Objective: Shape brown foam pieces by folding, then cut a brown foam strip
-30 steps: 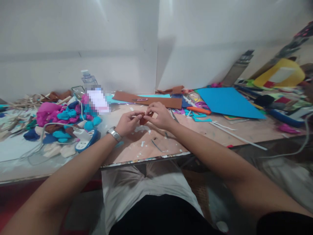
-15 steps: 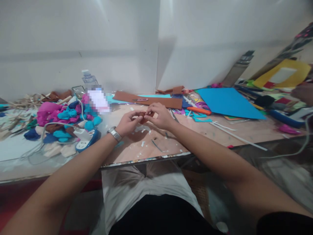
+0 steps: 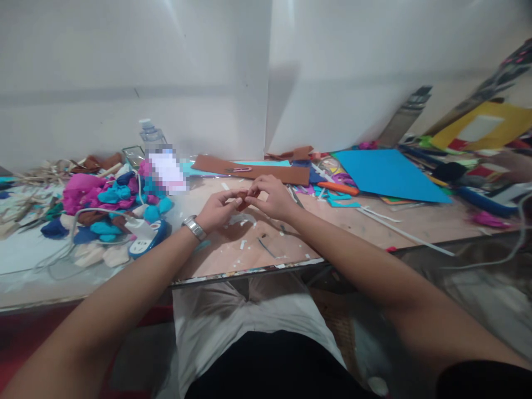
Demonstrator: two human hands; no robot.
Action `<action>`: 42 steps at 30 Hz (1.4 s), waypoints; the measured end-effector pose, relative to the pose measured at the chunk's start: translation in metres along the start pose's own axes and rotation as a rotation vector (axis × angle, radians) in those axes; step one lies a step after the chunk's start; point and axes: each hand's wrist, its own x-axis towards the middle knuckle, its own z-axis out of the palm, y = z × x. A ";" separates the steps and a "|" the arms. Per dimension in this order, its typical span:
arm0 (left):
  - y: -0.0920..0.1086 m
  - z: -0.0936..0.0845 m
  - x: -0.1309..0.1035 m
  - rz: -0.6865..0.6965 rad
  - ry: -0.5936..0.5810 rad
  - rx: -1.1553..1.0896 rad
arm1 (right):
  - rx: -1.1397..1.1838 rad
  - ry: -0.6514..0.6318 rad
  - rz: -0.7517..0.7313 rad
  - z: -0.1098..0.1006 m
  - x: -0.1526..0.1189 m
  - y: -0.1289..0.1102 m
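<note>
Low over the front of the wooden table [image 3: 286, 238], my left hand [image 3: 218, 209] and my right hand [image 3: 273, 199] meet fingertip to fingertip. Between them they pinch a small brown piece [image 3: 241, 204], mostly covered by the fingers, so its material and shape stay unclear. A watch circles my left wrist. Just behind my hands lies a long brown strip [image 3: 285, 173] with a small slim tool [image 3: 239, 169] on top. White and turquoise scraps are scattered around.
At left sit pink and blue crumpled bundles [image 3: 78, 191], a power strip [image 3: 145, 241], a phone [image 3: 168, 172] and a bottle [image 3: 150, 133]. Rightward are an orange cutter [image 3: 338, 188], a blue sheet [image 3: 390, 174] and a yellow sheet [image 3: 482, 127]. A blurred person's hand is at far right.
The small brown piece has shifted slightly between my fingertips, its lower part now showing more. My arms stay nearly in place. At far right, the other person's hand has moved.
</note>
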 end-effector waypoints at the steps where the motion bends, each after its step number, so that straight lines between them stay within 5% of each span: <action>1: 0.001 0.001 -0.001 -0.012 -0.011 -0.005 | 0.003 0.000 -0.005 0.000 0.000 0.000; 22: -0.007 0.001 0.001 -0.035 -0.007 -0.017 | 0.079 -0.076 0.040 -0.003 0.001 -0.007; 30: 0.000 0.004 -0.001 -0.069 -0.095 -0.069 | 0.033 -0.054 -0.060 -0.003 0.000 -0.005; 42: -0.001 0.008 -0.001 -0.109 -0.150 -0.135 | 0.059 -0.184 -0.178 -0.001 -0.002 -0.004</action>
